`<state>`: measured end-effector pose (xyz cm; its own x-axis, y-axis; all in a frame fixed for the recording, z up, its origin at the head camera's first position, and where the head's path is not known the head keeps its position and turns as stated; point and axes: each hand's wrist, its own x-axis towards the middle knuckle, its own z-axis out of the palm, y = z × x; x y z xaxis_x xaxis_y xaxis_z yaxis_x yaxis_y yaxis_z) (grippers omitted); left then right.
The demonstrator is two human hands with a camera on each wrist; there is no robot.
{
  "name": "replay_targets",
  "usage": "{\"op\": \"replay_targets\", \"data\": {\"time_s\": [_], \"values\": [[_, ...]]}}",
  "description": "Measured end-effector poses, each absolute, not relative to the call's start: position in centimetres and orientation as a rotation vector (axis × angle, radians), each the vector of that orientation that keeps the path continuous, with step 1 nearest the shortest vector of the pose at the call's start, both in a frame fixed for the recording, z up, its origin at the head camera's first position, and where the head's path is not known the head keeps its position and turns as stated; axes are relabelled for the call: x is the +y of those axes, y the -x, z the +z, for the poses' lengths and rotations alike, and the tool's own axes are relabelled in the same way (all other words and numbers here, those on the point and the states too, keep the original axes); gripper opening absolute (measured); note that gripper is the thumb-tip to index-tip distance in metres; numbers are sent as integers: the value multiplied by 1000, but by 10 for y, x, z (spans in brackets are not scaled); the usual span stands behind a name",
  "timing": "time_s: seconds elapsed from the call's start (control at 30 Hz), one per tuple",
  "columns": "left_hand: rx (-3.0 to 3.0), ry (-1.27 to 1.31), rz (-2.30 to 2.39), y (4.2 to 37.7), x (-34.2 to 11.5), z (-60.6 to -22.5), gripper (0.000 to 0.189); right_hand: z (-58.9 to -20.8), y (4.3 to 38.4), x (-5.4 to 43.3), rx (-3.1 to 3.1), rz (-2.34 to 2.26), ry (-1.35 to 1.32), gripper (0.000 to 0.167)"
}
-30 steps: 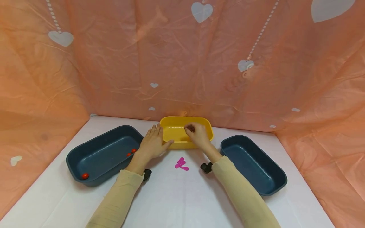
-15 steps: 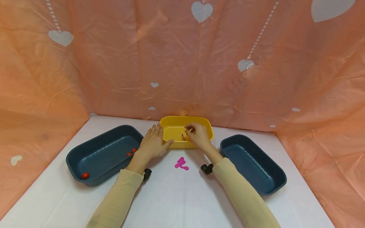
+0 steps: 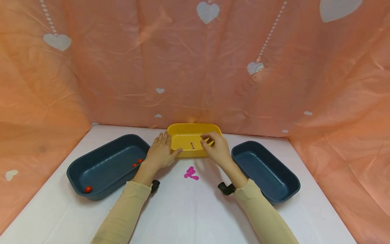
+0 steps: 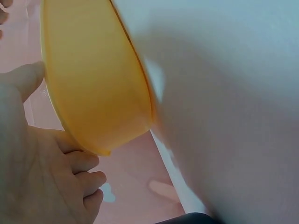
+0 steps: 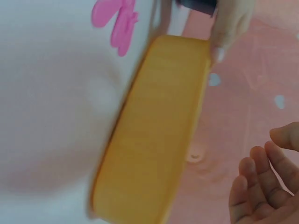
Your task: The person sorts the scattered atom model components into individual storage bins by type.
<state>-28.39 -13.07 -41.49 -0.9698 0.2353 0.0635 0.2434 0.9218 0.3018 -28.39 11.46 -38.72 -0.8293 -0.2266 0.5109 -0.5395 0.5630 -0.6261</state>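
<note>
The yellow tray (image 3: pixel 195 154) stands at the back of the white table. My left hand (image 3: pixel 156 152) lies over its left end, thumb at the front rim and fingers at the side; in the left wrist view the fingers (image 4: pixel 88 182) touch the rim. A small thin purple piece with wider ends (image 3: pixel 192 145) lies on the tray's floor. Over the right part of the tray is my right hand (image 3: pixel 220 149), fingers loosely bent, thumb and fingertips apart, nothing between them. Several small flat pink pieces with rounded ends (image 3: pixel 190 173) lie bunched on the table before the tray.
A dark blue tray (image 3: pixel 106 169) on the left holds a few small red round things (image 3: pixel 88 189). Another dark blue tray (image 3: pixel 268 169) stands at the right, partly behind my right forearm. An orange sheet with hearts (image 3: pixel 182 67) hangs behind the table.
My right hand has let go of the purple piece, now lying in the yellow tray, and has moved slightly right with fingers spread. The left hand stays put; the head view has shifted a little.
</note>
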Motion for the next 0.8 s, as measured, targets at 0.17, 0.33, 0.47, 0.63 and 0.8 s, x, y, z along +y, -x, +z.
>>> {"op": "replay_targets", "data": {"time_s": [0.17,0.33,0.47,0.63,0.8], "values": [[-2994,435,-486,284,-128,-414,88,-378,263,127,-2384,1165,-617,20],[-2884,507,-476,281,-123,-411,77,-369,244,142,-2356,1112,-610,24],[-2757,577,-459,276,-117,-407,64,-362,231,161,-2367,1052,-595,30],[-2610,655,-490,269,-110,-406,53,-357,218,192,-2438,937,-565,38],[-2573,684,-567,262,-107,-408,46,-355,207,231,-2572,844,-541,50]]}}
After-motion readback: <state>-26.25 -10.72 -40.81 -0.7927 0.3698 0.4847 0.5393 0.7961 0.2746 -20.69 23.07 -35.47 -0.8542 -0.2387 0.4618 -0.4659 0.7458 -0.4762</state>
